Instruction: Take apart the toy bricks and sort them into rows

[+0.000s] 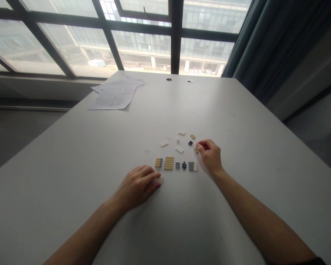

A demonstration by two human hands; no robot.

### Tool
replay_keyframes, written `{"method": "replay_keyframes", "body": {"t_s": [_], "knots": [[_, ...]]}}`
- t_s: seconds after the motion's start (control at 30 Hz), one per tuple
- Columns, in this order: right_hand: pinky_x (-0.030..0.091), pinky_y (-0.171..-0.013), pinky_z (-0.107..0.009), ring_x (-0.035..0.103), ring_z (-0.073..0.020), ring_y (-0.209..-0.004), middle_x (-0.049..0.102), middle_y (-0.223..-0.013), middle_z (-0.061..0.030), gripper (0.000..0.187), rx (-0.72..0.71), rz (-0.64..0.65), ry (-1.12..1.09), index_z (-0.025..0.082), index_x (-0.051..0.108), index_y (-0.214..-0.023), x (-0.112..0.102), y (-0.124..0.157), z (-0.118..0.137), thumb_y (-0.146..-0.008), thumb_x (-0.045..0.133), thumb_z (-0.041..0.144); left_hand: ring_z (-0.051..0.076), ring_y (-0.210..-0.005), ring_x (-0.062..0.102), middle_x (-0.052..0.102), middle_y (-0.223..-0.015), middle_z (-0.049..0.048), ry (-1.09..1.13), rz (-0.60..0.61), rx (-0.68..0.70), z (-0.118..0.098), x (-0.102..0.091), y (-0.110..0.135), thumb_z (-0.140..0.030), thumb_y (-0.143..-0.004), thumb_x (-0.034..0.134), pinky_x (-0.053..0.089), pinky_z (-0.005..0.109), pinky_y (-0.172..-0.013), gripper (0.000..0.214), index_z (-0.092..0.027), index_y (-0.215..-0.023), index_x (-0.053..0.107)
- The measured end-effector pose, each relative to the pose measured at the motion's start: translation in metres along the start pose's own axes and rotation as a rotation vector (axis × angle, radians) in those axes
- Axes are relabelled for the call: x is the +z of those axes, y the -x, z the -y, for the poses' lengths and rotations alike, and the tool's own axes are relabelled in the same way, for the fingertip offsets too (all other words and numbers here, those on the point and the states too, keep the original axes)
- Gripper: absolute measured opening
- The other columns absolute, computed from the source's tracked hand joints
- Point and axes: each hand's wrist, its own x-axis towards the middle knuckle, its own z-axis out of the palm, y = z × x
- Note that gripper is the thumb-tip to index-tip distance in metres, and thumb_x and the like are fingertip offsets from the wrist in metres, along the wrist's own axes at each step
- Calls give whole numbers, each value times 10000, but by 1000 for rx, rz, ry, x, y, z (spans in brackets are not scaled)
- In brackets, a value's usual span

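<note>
Pinching a tan piece [196,151], right hand [212,155] should favour its edges; left hand [139,184] (thumb opposed) grips a white piece [162,180].

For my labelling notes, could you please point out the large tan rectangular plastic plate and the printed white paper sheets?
Large tan rectangular plastic plate [169,163]: head view, middle of studded top.
Printed white paper sheets [114,97]: head view, front sheet's middle.

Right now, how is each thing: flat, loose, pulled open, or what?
Left hand: fingers around a white piece
Right hand: fingers at a small tan piece, grip unclear
Large tan plate: flat, studs up
Small black piece: loose
Papers: flat, overlapping
Curtain: drawn to the side
</note>
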Motion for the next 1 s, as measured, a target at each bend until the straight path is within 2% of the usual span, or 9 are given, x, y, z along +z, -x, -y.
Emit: {"method": "replay_keyframes", "body": {"t_s": [0.23, 0.33, 0.4, 0.53, 0.67, 0.8, 1.0], "knots": [[459, -664, -301, 558, -162, -657, 647, -733, -19, 153, 2, 5, 0, 183, 665, -768, -1, 0, 1, -790, 616, 327, 164, -847, 622, 664, -917, 58, 130, -19, -66, -3, 0, -1, -262, -902, 571, 500, 275, -754, 108, -198, -953, 640], [459, -658, -300, 556, -162, -652, 646, -729, -19, 156, 3, 5, -1, 184, 662, -765, -1, 0, 2, -789, 615, 331, 141, -780, 612, 666, -837, 35, 167, -35, -66, -4, -1, 0, -197, -912, 541, 485, 250, -711, 77, -193, -882, 612], [457, -654, -299, 554, -160, -650, 644, -727, -18, 158, 0, 4, 3, 183, 662, -763, -1, 0, 2, -790, 615, 332, 141, -742, 592, 664, -816, 29, 114, -53, -13, -5, -2, 1, -157, -905, 539, 471, 260, -688, 76, -192, -874, 599], [454, -656, -297, 553, -158, -651, 642, -728, -16, 157, -8, 8, 2, 181, 661, -765, -1, 0, 1, -793, 615, 328, 171, -731, 563, 662, -855, 52, -119, -52, 189, -10, -8, 1, -121, -879, 552, 458, 320, -682, 105, -175, -956, 597], [453, -656, -296, 553, -158, -652, 640, -724, -13, 163, -4, 5, 8, 182, 662, -766, -1, 0, 0, -793, 615, 336, 179, -672, 529, 615, -764, 50, -320, -20, 309, -20, -11, -1, -111, -878, 533, 455, 345, -646, 106, -143, -948, 606], [454, -657, -296, 555, -161, -654, 642, -723, -15, 169, -1, 4, 17, 182, 664, -769, -1, -1, 0, -792, 617, 343, 182, -683, 533, 601, -772, 57, -365, 22, 298, -25, -9, -3, -115, -891, 512, 467, 353, -658, 136, -130, -986, 610], [458, -656, -297, 555, -162, -654, 642, -728, -16, 171, 2, 5, 5, 185, 661, -770, -1, 0, -1, -794, 617, 348, 184, -736, 563, 631, -833, 60, -234, 19, 222, -19, -6, -2, -125, -901, 510, 466, 348, -690, 172, -147, -1044, 603]]}}
